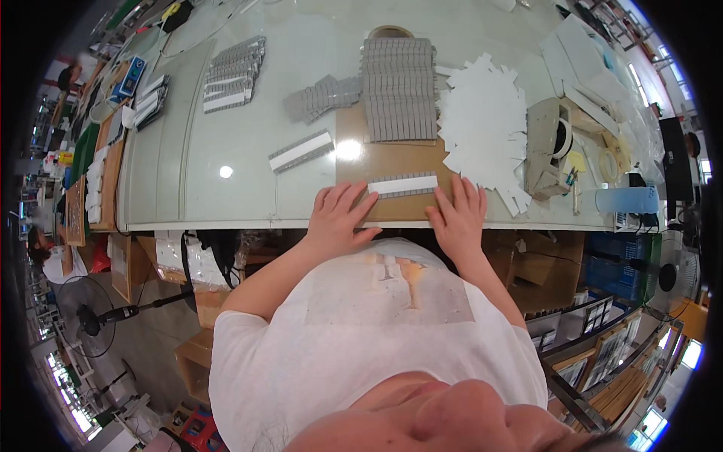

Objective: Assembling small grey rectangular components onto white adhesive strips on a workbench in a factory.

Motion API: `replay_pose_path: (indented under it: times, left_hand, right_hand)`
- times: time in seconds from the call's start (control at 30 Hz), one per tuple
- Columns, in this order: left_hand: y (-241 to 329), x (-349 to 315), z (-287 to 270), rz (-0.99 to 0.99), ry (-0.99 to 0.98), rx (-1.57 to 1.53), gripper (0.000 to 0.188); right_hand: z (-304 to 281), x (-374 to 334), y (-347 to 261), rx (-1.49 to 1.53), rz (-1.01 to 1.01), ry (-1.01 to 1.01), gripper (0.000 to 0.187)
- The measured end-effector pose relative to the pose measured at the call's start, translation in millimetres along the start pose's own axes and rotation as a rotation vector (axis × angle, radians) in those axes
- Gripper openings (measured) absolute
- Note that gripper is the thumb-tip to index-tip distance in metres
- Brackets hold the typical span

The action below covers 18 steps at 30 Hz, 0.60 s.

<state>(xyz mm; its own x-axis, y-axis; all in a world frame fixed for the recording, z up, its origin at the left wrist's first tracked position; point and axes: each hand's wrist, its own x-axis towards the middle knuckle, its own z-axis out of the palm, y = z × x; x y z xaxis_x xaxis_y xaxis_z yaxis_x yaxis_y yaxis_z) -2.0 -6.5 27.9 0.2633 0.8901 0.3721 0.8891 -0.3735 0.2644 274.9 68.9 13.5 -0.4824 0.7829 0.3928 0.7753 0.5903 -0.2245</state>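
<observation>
A short grey strip (403, 185) with a white band along its middle and notched edges lies flat on a brown board (399, 212) near the table's front edge. My left hand (337, 218) rests at its left end, fingers stretched out and the index fingertip touching the strip. At the right end lies my right hand (460, 218), its fingers spread on the board and table. A similar white-banded strip (301, 151) sits apart to the left. Beyond my hands stands a thick block of stacked grey strips (399, 90), with a fanned row of grey pieces (322, 98) beside it.
Overlapping white sheets (486, 113) with jagged edges spread at the right. Past them are a tape dispenser (548, 147), a tape roll (608, 163) and a blue bottle (626, 200). A pile of banded strips (233, 74) lies at the far left. A fan (86, 316) stands below left.
</observation>
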Motion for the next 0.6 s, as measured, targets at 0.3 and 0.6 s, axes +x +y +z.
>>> replay_pose_path:
  times: [0.3,0.6]
  left_hand:
    - [-7,-46,-14,-0.883,-0.56,-1.108,0.03]
    - [2,-67,-1,-1.228,-0.296,-1.266,0.042]
  right_hand:
    - [-5,6,-12,0.16,-0.148,-0.173,0.056]
    - [18,4,-19,0.273,-0.525,-0.151,0.051]
